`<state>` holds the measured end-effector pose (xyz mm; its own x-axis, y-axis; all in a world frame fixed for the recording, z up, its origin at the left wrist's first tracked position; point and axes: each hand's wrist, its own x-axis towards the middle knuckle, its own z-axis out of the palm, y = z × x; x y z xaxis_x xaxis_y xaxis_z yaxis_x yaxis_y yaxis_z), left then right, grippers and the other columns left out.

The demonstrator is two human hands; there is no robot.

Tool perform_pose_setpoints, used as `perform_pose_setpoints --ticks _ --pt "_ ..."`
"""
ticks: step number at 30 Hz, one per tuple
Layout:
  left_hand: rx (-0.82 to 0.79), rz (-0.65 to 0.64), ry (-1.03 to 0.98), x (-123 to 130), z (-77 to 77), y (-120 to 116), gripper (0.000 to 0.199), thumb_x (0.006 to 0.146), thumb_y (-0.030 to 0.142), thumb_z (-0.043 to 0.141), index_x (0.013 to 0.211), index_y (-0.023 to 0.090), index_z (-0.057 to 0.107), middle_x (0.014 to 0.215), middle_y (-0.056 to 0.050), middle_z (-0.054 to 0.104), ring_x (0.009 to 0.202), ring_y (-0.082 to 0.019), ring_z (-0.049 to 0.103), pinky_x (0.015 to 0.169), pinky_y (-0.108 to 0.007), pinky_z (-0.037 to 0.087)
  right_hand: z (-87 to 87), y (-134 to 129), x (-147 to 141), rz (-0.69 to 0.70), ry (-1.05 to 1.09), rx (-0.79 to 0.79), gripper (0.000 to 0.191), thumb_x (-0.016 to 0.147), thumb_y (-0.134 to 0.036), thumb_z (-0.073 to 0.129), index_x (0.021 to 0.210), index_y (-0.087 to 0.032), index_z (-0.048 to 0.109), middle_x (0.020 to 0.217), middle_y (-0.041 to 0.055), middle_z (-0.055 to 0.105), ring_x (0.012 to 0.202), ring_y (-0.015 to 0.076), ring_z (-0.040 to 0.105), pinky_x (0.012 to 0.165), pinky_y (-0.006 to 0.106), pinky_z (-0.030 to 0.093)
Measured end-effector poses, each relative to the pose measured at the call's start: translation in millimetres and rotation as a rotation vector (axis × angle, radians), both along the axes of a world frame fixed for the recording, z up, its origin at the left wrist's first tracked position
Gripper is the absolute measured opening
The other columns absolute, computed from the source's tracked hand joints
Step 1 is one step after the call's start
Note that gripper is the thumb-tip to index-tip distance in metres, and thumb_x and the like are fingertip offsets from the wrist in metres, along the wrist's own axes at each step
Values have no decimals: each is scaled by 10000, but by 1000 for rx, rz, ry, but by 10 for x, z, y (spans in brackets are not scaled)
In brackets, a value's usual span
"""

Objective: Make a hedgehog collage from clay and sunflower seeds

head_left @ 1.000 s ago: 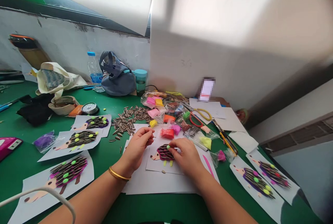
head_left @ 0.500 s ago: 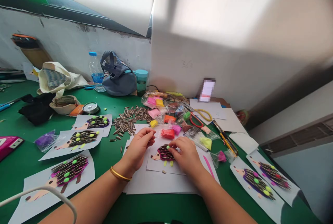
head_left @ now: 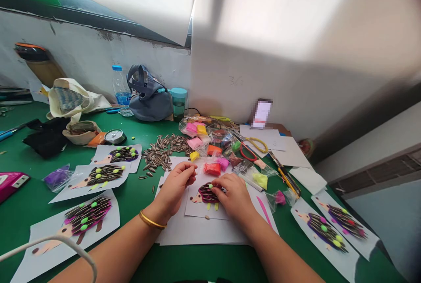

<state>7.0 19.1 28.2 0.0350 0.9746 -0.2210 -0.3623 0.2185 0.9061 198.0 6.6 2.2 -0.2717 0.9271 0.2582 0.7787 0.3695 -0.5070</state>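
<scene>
In front of me a hedgehog picture (head_left: 204,193) lies on a small white sheet, its purple clay body covered with striped sunflower seeds and two yellow-green feet below. My right hand (head_left: 233,193) covers the animal's rear, fingers curled together at a small green clay ball (head_left: 211,186) on its back. Thumb and fingers of my left hand (head_left: 179,183) are pinched together just above the sheet's left side; what they hold, if anything, is hidden. A loose sunflower seed (head_left: 207,217) lies below the hedgehog.
Behind my hands are a heap of sunflower seeds (head_left: 164,149) and bagged coloured clay (head_left: 212,169). Red-and-yellow scissors (head_left: 256,145) and a utility knife (head_left: 285,175) lie right. Other hedgehog pictures (head_left: 88,217) flank both sides. A white cable (head_left: 66,240) crosses the lower left.
The green clay ball and my right fingertips have shifted very slightly left on the hedgehog's back. My left hand has stayed in place.
</scene>
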Motion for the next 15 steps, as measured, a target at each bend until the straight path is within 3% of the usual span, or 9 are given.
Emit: perform_pose_setpoints --ticks 7,15 --pt "-6 -2 24 -7 1 3 205 716 328 726 822 183 627 749 19 574 670 -105 497 672 -241 389 -8 -8 39 2 -3 1 125 890 -207 636 942 -261 736 906 14 714 907 211 600 826 366 376" --pt "-7 -10 61 -7 -80 25 186 721 317 714 831 186 642 752 18 583 666 -106 508 657 -235 381 4 -2 23 -22 -6 26 79 865 -200 660 834 -244 717 845 8 695 874 204 593 806 357 368"
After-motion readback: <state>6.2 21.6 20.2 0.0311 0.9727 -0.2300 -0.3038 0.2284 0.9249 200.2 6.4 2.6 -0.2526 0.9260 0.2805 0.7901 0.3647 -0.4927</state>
